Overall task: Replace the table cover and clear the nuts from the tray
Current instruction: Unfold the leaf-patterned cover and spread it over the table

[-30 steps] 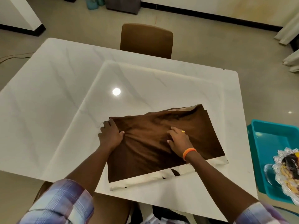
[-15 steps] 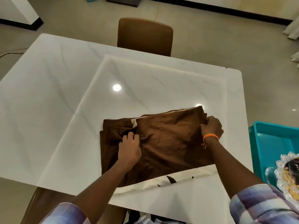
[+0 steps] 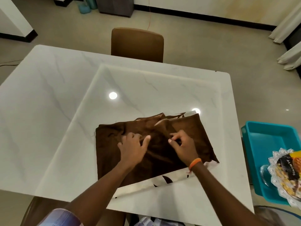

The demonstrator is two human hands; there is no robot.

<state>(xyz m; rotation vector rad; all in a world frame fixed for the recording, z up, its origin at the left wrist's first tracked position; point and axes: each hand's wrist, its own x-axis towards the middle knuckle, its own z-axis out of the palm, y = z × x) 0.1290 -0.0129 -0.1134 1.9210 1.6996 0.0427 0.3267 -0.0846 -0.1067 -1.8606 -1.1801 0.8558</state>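
Both hands on the folded brown table cover: my left hand presses flat, right hand pinches a fold beside it.

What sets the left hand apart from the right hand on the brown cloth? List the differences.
1. The left hand lies spread on the brown cloth, fingers fairly straight; the right hand has its fingers curled, pinching a fold.
2. The right hand's wrist carries an orange band; the left hand's wrist is bare.
3. The left hand sits nearer the cloth's left edge; the right hand sits near its middle.

Both touch the cloth on the white table.
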